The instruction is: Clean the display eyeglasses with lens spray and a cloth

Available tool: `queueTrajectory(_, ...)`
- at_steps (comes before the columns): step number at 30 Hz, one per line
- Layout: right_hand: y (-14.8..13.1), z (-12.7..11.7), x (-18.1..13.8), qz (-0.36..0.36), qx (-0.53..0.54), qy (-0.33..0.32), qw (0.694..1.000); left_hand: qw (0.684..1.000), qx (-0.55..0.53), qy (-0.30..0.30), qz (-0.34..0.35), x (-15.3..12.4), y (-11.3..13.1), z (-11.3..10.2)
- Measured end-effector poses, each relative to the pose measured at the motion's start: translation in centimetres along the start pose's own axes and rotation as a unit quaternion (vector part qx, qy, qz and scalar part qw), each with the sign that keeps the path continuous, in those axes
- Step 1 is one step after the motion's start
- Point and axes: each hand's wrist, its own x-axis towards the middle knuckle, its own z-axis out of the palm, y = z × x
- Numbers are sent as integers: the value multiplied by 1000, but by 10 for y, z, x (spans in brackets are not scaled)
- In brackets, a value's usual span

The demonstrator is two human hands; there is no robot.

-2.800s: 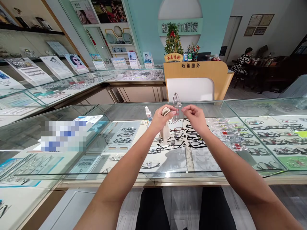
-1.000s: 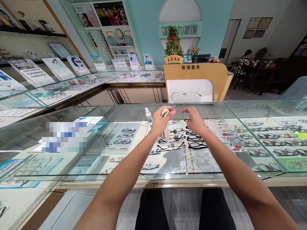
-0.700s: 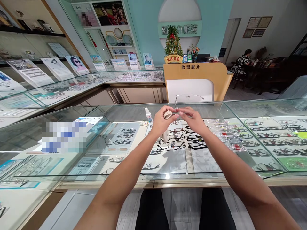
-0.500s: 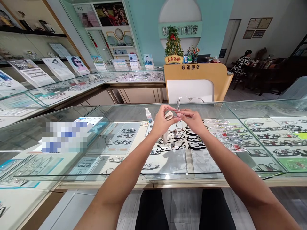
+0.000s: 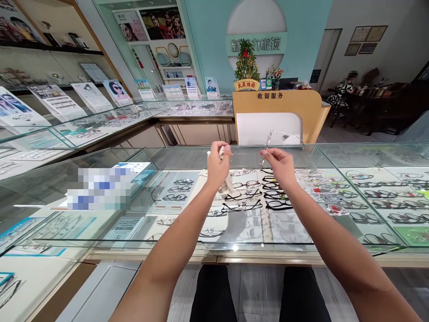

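Both my arms reach out over a glass display counter [image 5: 187, 156]. My right hand [image 5: 280, 165] pinches a thin clear-rimmed pair of glasses [image 5: 279, 137] and holds them up in front of the white panel behind. My left hand [image 5: 217, 164] is closed around a beige cleaning cloth [image 5: 228, 181], whose end hangs below the palm. The two hands are apart, with a gap between them. A small white spray bottle stands on the counter behind my left hand, mostly hidden.
Under the glass lie rows of dark spectacle frames [image 5: 254, 197] and clear lenses [image 5: 321, 192]. A blurred box [image 5: 100, 188] sits on the counter to the left. Beyond stand a wooden cashier desk [image 5: 284, 112], side counters with leaflets [image 5: 94, 96], and a seated person [image 5: 342, 91] far right.
My hands were together at the glasses half a second ago. Now they have parted: the right hand carries the glasses to the right, the left keeps the cloth. The view shifted slightly left.
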Motion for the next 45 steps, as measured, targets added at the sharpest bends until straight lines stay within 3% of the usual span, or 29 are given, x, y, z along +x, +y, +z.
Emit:
queueTrajectory(4,1,-3,2,-1,-7,7,1000,975,122,187,9,27,-12,-38)
queueTrajectory(6,2,-2,2,2,-9,11,1000,953,217,206,-48,37,-17,-55)
queueTrajectory(9,3,-1,1,5,-11,16,1000,923,306,138,-188,44,-22,-69)
queueTrajectory(12,2,-2,1,13,-19,16,1000,898,330,40,-288,44,-29,-68)
queueTrajectory(15,0,-3,0,18,-24,14,999,883,337,-30,-325,40,-43,-59)
queueTrajectory(20,0,-3,-1,7,-23,8,1000,893,317,-61,-315,35,-77,-48)
queueTrajectory(23,-1,-3,-1,18,-24,1,1000,912,279,-61,-296,35,-92,-45)
queueTrajectory(26,-4,-5,0,21,-10,-15,1000,937,217,-33,-273,37,-91,-42)
queueTrajectory(29,-6,-7,2,15,21,-34,999,963,120,-12,-240,39,-74,-36)
queueTrajectory(33,-5,-8,4,10,62,-52,997,975,-65,-44,-206,35,-35,-25)
queueTrajectory(35,-3,-8,4,17,81,-66,994,953,-206,-84,-206,30,-15,-21)
queueTrajectory(38,-1,-7,3,42,108,-96,989,888,-354,-178,-234,22,8,-20)
queueTrajectory(41,-1,-6,0,66,141,-130,979,839,-408,-256,-254,19,22,-21)
queueTrajectory(45,-5,-2,-5,86,157,-172,969,814,-404,-328,-256,17,27,-21)
